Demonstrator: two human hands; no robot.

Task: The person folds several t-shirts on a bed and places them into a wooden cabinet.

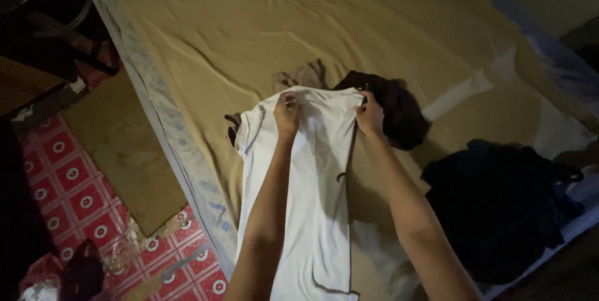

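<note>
While both arms stretch over a bed sheet (pixel 249 26), the left hand (pixel 287 114) and right hand (pixel 370 116) each pinch the far edge of a white garment (pixel 318 189) lying flat along the bed. It looks light, soft and limp, best held at the corners; dark clothes (pixel 499 207) lie nearby.
</note>
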